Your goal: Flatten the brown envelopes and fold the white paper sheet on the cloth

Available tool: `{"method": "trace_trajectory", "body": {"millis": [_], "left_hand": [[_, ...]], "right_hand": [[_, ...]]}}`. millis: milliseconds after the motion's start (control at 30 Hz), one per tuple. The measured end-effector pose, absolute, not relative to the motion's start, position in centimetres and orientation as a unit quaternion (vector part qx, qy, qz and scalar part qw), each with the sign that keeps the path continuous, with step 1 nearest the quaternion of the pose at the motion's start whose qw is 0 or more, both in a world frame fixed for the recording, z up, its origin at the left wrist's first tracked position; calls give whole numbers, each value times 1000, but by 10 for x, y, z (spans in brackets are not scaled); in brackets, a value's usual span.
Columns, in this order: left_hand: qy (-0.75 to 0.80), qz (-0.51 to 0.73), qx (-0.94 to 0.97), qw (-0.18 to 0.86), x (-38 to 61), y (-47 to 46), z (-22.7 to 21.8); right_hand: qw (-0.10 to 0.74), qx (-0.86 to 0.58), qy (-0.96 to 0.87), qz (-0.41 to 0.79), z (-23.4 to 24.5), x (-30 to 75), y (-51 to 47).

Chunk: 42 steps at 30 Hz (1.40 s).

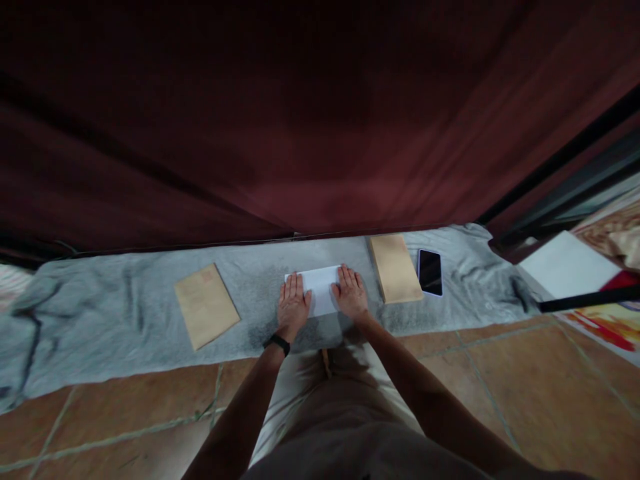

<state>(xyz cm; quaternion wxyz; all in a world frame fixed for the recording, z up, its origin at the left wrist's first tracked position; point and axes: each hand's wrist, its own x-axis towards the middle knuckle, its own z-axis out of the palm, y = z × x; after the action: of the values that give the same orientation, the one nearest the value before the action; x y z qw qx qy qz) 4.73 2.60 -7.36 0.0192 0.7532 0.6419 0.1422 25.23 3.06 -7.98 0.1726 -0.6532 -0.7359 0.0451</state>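
A white sheet of paper (321, 291), seemingly folded, lies on a grey cloth (150, 280) in front of me. My left hand (294, 303) rests flat on its left end, fingers stretched out and pointing away from me. On the right end lies my right hand (351, 292), also flat with its fingers extended. The paper shows between the two hands; its outer ends are covered by them. Off to the left is a brown envelope (207, 305), set at a slant. Just right of my right hand sits a stack of brown envelopes (397, 268).
A smartphone (431, 272) with a dark screen lies beside the envelope stack. Dark red panels (320, 167) rise behind the cloth. At the far right, a white board or sheet (570, 265) leans near a dark bar. Tiled floor (500, 380) runs along the near side.
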Motion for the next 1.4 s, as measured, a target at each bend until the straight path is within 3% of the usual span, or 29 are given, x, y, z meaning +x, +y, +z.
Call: {"method": "trace_trajectory", "body": {"millis": [767,1400], "left_hand": [[558,142,816,56,99,54,-83],[451,108,881,95,101,-9,-73]], "right_hand": [[166,-659,-733,31,-80,261,26],[154,-649,-742,67,-68,266,23]]}}
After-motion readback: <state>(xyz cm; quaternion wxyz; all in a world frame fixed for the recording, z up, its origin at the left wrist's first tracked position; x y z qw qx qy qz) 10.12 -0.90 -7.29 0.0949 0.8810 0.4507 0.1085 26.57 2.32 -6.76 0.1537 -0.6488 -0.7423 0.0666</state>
